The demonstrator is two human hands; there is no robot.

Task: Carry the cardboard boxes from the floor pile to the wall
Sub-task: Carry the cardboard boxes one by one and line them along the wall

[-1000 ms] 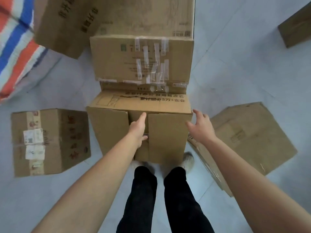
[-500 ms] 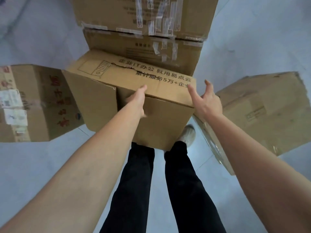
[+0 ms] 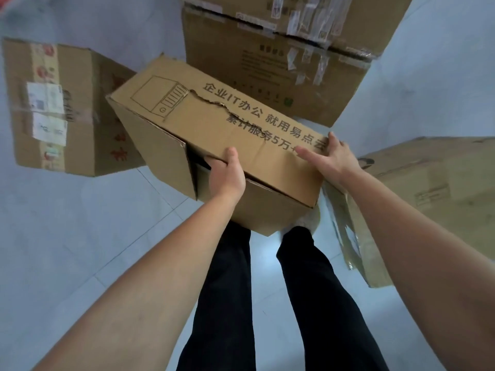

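Soft daylight, perhaps slight edge blur

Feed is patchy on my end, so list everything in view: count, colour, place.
printed box: 1, brown with black print, torn top, centre, tilted
taped boxes: 2, brown, stacked, top centre
labelled box: 1, brown with white labels, left
box with loose clear tape: 1, brown, right
floor: 1, grey tiles, all around
shoe: 1, white, under the printed box
trousers: 1 pair, black, bottom centre
left hand: 1, grips the printed box's near edge
right hand: 1, grips its right corner
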